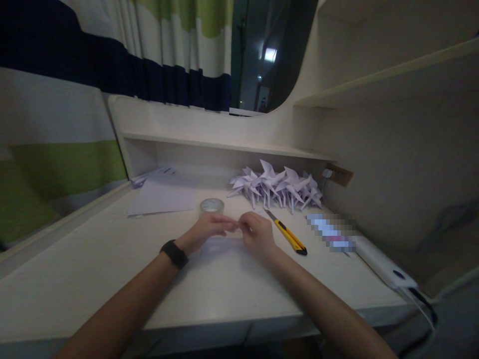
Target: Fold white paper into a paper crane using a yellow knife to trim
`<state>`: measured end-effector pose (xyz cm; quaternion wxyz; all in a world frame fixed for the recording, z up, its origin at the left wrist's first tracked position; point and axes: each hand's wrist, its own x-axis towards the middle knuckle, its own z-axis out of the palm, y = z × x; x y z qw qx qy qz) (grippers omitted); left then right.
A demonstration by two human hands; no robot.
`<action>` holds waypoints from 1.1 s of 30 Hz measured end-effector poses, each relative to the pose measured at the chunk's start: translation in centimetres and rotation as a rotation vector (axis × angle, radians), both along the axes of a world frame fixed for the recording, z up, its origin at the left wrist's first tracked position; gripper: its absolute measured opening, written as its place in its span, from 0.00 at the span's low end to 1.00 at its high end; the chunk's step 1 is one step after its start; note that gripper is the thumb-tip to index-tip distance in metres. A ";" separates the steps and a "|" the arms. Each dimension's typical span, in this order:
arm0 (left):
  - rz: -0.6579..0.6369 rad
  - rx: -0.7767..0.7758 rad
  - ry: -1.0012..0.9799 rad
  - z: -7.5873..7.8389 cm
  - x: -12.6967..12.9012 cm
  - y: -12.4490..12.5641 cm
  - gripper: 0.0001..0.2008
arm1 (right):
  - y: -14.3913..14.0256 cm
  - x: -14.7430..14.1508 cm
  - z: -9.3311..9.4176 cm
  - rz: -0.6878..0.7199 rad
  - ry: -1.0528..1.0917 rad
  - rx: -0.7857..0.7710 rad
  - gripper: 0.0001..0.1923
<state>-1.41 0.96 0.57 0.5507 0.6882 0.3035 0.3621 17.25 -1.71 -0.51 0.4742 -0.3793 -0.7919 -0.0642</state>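
Fingertips touching, my left hand [209, 231] and my right hand [258, 233] meet over the middle of the white desk. The right fingers are curled in a pinch. Those of the left are pressed together, reaching to the same spot. What they grip is too small and blurred to make out; a faint pale patch, perhaps paper, shows below them. Just behind the left hand lies a roll of clear tape [212, 201]. To the right of my right hand is a yellow utility knife [287, 234] with its blade out, pointing toward the back.
Several white paper pinwheels [277, 184] are heaped at the back right. Sheets of white paper [164, 192] lie at the back left. A blurred-out flat object [329, 232] and a white power strip [383, 262] with cables line the right side. A low shelf [224, 144] overhangs the back.
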 end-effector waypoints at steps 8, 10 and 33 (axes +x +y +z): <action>0.239 0.287 0.328 0.3 -1.5 1.6 0.18 | 0.6 0.8 1.0 0.075 0.464 -0.162 0.06; 0.216 0.424 0.515 0.0 -1.9 1.7 0.17 | 1.6 1.4 0.8 0.140 0.637 -0.354 0.07; 0.210 0.616 0.367 -0.9 -1.0 1.6 0.08 | 1.8 0.7 -0.8 0.278 0.865 -0.920 0.29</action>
